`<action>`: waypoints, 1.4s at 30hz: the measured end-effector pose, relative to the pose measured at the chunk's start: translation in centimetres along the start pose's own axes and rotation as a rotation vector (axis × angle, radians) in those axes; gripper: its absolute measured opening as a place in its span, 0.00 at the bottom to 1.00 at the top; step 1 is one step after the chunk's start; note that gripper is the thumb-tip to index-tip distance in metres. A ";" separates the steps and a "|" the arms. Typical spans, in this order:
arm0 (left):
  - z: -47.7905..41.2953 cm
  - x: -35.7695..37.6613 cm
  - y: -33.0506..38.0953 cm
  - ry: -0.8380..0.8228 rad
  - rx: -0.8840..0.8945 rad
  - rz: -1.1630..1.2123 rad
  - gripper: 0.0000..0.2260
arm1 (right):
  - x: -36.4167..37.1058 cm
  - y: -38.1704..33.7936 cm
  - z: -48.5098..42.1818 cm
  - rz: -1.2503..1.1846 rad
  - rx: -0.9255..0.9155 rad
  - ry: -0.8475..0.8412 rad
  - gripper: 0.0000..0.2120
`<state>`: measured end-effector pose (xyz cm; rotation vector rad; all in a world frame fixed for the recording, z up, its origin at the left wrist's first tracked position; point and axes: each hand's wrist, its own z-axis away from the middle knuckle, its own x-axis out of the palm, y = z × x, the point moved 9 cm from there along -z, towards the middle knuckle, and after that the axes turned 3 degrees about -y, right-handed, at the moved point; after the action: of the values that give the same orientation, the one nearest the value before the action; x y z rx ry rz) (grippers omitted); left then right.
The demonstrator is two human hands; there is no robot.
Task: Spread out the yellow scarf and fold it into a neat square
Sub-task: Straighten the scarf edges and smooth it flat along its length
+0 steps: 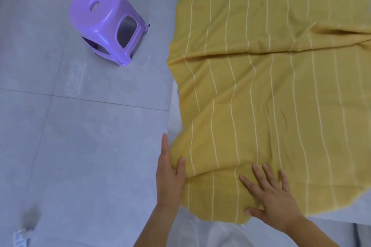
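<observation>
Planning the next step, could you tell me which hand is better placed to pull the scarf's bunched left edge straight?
Probably the left hand: it sits at that edge of the scarf, thumb over it. The right hand lies flat farther in.

Matt yellow cloth scarf [271,96], glossy purple plastic stool [106,24], smooth grey floor tiles [80,136].
</observation>
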<state>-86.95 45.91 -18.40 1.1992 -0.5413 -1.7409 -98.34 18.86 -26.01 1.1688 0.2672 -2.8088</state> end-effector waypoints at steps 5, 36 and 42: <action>-0.1 -1.0 -0.2 0.014 0.080 -0.033 0.13 | 0.0 -0.1 0.3 0.006 0.008 0.013 0.43; 0.3 -2.1 -3.5 -0.072 0.048 0.053 0.40 | -0.4 -0.6 -0.1 0.172 0.007 0.166 0.41; 3.2 1.9 -5.1 -0.206 0.086 0.036 0.42 | 0.1 -0.7 -0.2 0.185 0.006 0.182 0.42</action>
<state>-92.27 46.26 -21.87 1.0671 -0.7624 -1.8373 -98.37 19.59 -26.10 1.3763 0.1536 -2.5516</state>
